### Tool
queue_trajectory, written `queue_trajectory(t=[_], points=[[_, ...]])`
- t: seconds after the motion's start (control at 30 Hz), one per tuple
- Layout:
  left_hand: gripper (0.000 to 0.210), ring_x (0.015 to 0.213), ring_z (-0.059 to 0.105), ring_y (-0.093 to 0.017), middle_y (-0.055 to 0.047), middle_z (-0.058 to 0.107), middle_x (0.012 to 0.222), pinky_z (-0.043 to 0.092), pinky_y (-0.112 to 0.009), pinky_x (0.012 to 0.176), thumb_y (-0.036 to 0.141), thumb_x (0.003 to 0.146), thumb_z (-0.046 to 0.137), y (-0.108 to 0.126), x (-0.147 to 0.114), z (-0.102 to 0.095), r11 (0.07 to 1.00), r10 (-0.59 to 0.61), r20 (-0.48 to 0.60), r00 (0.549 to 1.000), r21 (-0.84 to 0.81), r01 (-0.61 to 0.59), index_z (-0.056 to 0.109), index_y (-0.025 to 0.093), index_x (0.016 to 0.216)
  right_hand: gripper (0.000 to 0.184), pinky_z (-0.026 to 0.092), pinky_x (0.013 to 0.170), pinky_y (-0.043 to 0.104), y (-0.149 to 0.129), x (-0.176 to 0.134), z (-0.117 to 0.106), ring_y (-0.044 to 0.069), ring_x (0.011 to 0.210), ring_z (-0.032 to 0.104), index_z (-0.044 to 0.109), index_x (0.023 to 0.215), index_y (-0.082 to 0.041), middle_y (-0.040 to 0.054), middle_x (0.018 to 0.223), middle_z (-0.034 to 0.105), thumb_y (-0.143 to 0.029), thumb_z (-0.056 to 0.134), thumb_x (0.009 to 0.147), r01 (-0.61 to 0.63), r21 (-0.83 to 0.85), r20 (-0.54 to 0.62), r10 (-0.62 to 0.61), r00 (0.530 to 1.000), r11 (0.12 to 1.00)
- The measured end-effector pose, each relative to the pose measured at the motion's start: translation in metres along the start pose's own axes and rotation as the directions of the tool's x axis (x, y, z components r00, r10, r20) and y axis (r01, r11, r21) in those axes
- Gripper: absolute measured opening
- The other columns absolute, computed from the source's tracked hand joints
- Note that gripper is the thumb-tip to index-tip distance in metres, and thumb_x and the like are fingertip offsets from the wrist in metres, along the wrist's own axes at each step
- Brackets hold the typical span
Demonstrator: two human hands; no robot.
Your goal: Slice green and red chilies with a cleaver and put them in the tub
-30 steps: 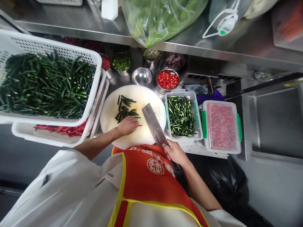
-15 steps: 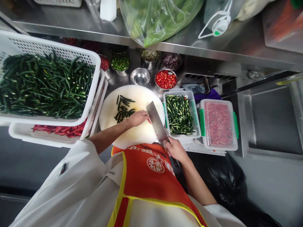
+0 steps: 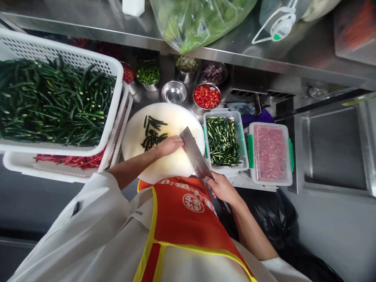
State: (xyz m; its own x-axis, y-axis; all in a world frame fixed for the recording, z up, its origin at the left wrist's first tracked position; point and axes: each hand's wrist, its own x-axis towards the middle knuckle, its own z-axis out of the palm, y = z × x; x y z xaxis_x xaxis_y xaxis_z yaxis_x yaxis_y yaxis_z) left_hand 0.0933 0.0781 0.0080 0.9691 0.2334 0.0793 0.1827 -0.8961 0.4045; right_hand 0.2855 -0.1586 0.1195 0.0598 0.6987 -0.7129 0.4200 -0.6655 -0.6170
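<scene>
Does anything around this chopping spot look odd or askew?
One thing, mildly: the plastic bag of green vegetables appears to droop over the front edge of the steel shelf, so it looks precariously placed.

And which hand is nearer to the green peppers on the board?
The left hand, close beside the green peppers; the right hand is farther, off the board, holding the cleaver.

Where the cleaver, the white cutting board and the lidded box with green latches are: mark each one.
Cleaver (image 3: pixel 196 154): head view, on the middle of the blade.
White cutting board (image 3: pixel 170 166): head view, on a bare part of its near side.
Lidded box (image 3: pixel 270 153): head view, on the middle of the lid.
</scene>
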Motion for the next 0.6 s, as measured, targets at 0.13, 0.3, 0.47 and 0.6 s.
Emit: queue_trajectory(t=[0.13,0.3,0.47,0.6], points=[[0.037,0.093,0.056,-0.016,-0.006,0.066,0.096,0.046,-0.028,0.088,0.023,0.102,0.032,-0.001,0.0,0.003,0.999,-0.028,-0.011,1.0,-0.033,0.027,0.067,0.017,0.094,0.021,0.04,0.043,0.026,0.0,-0.002,0.0,0.016,0.041,0.054,0.043,0.077,-0.025,-0.0037,0.054,0.054,-0.039,0.039,0.093,-0.054,0.021,0.036,0.054,0.998,0.998],[0.037,0.091,0.057,-0.016,-0.006,0.066,0.095,0.046,-0.029,0.089,0.022,0.102,0.033,-0.001,0.0,0.007,0.998,-0.034,-0.012,0.999,-0.051,0.034,0.068,0.017,0.093,0.019,0.044,0.057,0.027,-0.017,0.034,0.021,0.016,0.045,0.056,0.052,0.084,-0.022,-0.0034,0.047,0.053,-0.031,0.039,0.093,0.051,-0.122,-0.107,-0.064,0.992,0.991],[0.034,0.094,0.059,-0.017,-0.007,0.068,0.099,0.048,-0.03,0.088,0.021,0.1,0.035,-0.004,-0.007,-0.004,0.999,-0.013,-0.004,1.0,-0.05,0.013,0.069,0.016,0.097,0.025,0.045,0.059,0.027,-0.025,0.055,0.02,0.016,0.044,0.057,0.05,0.075,-0.023,-0.003,0.046,0.053,-0.032,0.037,0.094,0.1,-0.091,-0.156,-0.114,0.981,0.991],[0.03,0.095,0.059,-0.02,-0.009,0.068,0.099,0.049,-0.033,0.088,0.021,0.098,0.042,-0.019,-0.026,-0.029,0.968,-0.249,-0.123,0.961,-0.047,0.245,0.071,0.016,0.096,0.026,0.045,0.057,0.027,-0.017,0.031,0.012,0.017,0.043,0.057,0.049,0.076,-0.023,-0.0037,0.047,0.054,-0.037,0.037,0.095,0.096,-0.049,-0.136,-0.102,0.986,0.994]])
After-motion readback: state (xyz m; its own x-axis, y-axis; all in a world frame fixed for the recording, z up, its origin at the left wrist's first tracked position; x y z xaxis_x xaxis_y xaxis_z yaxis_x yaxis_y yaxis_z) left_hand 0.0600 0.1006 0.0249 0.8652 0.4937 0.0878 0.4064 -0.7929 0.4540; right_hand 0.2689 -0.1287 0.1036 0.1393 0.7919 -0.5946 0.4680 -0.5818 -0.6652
